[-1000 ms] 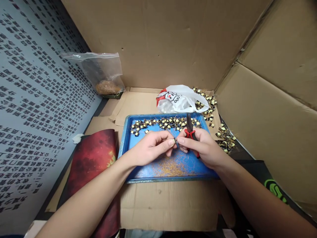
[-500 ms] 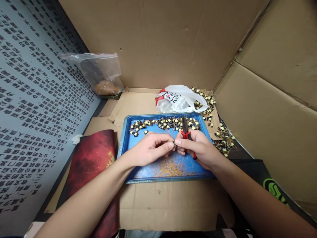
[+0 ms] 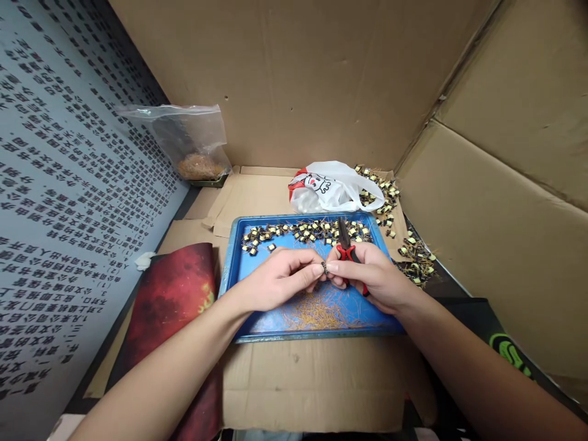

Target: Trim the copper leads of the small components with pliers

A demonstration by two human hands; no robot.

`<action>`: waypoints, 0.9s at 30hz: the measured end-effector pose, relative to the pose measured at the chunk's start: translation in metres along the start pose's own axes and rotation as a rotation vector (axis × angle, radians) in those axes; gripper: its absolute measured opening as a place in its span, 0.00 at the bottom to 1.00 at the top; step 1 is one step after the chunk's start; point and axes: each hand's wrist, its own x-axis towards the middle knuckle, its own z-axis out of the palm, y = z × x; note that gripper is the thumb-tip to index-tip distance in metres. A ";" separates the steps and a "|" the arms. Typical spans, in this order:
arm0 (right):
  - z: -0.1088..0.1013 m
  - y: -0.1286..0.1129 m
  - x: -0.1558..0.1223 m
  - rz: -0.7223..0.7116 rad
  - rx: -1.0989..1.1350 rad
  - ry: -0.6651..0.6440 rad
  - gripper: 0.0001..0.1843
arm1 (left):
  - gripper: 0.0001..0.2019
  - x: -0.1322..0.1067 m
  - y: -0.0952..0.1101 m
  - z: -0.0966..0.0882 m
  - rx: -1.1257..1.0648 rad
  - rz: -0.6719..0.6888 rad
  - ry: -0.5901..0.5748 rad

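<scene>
Above the blue tray (image 3: 316,335), my left hand (image 3: 278,278) pinches a small transformer (image 3: 324,267) between thumb and fingers; most of the part is hidden. My right hand (image 3: 374,274) meets it from the other side, its thumb and fingertip at the same part. Red-and-black-handled pliers (image 3: 345,248) lie within the right hand's grip, dark jaws pointing away from me. Behind the hands, a row of black-and-yellow transformers (image 3: 312,230) with copper wire leads lines the tray's far side. Loose wire clippings (image 3: 316,311) are heaped in the tray's near part.
A white plastic bag (image 3: 335,187) stands behind the tray, with more transformers piled to its right. At the back left is a clear bag (image 3: 199,165) of copper-coloured wire bits. A red patterned mat (image 3: 169,306) lies left. Cardboard walls (image 3: 294,79) enclose the back and right.
The view has shifted slightly, so the surroundings sit a little lower. Both hands stay together at the small transformer, and the pliers in the right hand have turned very slightly.
</scene>
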 end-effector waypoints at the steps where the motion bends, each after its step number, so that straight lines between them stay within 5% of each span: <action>1: 0.000 -0.001 0.000 0.009 -0.009 0.005 0.19 | 0.24 0.000 0.000 0.000 0.007 0.004 0.000; 18: -0.003 0.002 0.000 -0.008 0.066 -0.028 0.21 | 0.21 -0.002 -0.002 0.000 -0.107 0.048 -0.011; 23: -0.009 0.004 -0.003 -0.076 0.086 0.044 0.15 | 0.17 -0.002 -0.007 -0.003 -0.150 0.112 0.178; 27: -0.011 0.001 -0.009 -0.215 -0.319 0.090 0.08 | 0.16 0.000 -0.011 -0.006 -0.014 0.144 0.367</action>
